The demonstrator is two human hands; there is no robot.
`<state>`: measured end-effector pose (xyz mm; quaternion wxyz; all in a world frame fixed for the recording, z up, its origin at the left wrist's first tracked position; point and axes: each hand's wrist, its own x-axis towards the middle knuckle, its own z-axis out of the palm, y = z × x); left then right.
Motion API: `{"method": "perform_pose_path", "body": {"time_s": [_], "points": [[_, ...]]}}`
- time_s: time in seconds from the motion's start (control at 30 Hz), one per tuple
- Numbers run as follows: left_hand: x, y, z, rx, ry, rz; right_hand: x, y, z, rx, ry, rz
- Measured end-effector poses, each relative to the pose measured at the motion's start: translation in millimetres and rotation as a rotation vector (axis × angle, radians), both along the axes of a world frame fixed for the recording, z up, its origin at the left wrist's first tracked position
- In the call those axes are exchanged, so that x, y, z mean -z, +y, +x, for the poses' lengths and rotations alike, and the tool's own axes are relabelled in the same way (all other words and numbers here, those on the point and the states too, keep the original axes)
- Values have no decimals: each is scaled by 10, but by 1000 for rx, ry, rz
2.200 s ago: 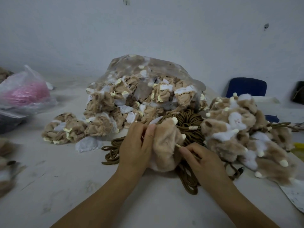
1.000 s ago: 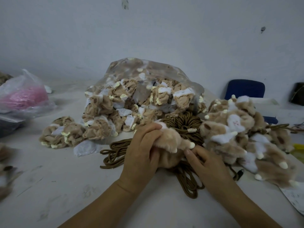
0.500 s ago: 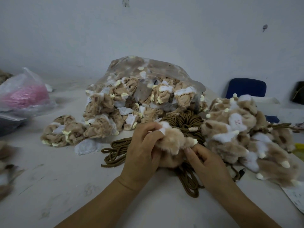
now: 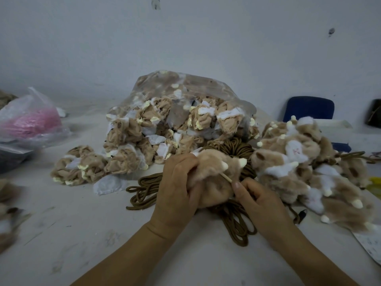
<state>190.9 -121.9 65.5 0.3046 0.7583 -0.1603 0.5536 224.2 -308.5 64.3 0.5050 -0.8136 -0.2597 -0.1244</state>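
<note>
A tan plush toy skin [image 4: 214,172] with cream tips sits between my hands at the middle of the white table [image 4: 72,234]. My left hand [image 4: 177,193] grips its left side, fingers curled over the top. My right hand [image 4: 255,199] pinches a thin wooden stick [image 4: 225,177] that pokes into the plush. A bundle of brown cord [image 4: 237,223] lies under both hands.
A clear bag of inside-out tan skins [image 4: 177,118] stands behind, with a few loose ones [image 4: 82,165] to its left. Turned plush pieces [image 4: 305,162] pile at the right. A bag with pink material [image 4: 31,120] lies far left. A blue chair back [image 4: 308,109] stands by the wall.
The plush was rolled and squeezed in both hands. Now the stick shows again in my right hand, pushed into the plush, which has swollen rounder at the bottom.
</note>
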Motion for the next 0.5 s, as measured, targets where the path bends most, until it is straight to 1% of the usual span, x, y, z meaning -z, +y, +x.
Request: {"method": "perform_pose_path", "body": {"time_s": [0.2,0.33,0.5], "points": [[-9,33,-24,-38,44,-28,15,-6,18,13,-79,-72],[-27,27,-37,-6,26,-39,43,14,22,31,-70,-65],[-38,20,-67,18,77,-151,49,18,18,31,-40,-60]]}}
